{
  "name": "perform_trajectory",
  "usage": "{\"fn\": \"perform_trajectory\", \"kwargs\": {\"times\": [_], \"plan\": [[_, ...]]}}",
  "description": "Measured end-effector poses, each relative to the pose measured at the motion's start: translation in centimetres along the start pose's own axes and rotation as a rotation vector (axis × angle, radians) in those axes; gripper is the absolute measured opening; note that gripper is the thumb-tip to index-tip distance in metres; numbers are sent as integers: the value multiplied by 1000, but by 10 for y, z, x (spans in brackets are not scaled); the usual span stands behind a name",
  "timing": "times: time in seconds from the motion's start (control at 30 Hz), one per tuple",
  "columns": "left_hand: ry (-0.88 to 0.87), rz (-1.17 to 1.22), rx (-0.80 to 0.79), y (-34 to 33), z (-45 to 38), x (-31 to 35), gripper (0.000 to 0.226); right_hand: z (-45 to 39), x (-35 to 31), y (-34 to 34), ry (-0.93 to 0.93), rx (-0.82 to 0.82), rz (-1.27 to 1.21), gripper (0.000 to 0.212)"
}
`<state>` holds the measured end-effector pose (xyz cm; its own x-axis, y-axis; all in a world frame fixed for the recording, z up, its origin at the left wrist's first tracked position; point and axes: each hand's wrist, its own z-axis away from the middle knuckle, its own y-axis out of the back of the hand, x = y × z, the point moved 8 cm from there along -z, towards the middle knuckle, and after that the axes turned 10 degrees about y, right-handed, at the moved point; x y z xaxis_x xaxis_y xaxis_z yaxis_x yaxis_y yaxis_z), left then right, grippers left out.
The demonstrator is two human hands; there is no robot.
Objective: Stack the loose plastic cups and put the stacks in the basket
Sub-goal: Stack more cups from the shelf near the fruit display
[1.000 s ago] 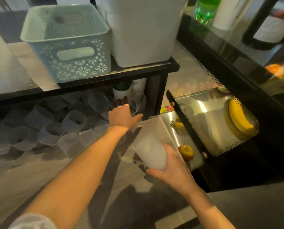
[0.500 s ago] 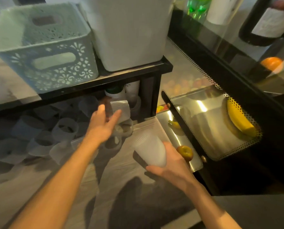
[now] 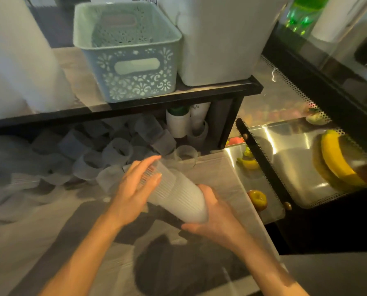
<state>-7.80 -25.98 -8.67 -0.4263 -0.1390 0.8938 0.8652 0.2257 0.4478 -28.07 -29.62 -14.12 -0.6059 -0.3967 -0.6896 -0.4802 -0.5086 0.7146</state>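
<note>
My right hand (image 3: 215, 218) grips the closed end of a stack of frosted plastic cups (image 3: 184, 197), which lies tilted with its mouth up and to the left. At that mouth my left hand (image 3: 135, 186) holds a single clear cup (image 3: 157, 176), partly seated on the stack. Several loose cups (image 3: 114, 152) lie scattered on the counter under a black shelf. On top of the shelf stands the pale green lattice basket (image 3: 131, 67); its inside looks bare.
A large white bin (image 3: 221, 39) stands right of the basket, white rolls at far left. Two white bottles (image 3: 178, 124) stand under the shelf. On the right, a glass case holds a banana (image 3: 336, 159), an apple (image 3: 257, 199) and small fruit.
My left hand took a loose cup from under the shelf and brought it back to the mouth of the stack. My right hand tilted the stack toward it.
</note>
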Motion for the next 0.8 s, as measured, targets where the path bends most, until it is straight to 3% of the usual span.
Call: {"fn": "perform_trajectory", "kwargs": {"times": [0.53, 0.8], "plan": [[120, -88, -98, -8, 6, 3, 66, 11, -12, -6, 45, -18, -53, 91], [178, -9, -332, -67, 7, 6, 95, 4, 8, 1, 41, 6, -133, 88]]}}
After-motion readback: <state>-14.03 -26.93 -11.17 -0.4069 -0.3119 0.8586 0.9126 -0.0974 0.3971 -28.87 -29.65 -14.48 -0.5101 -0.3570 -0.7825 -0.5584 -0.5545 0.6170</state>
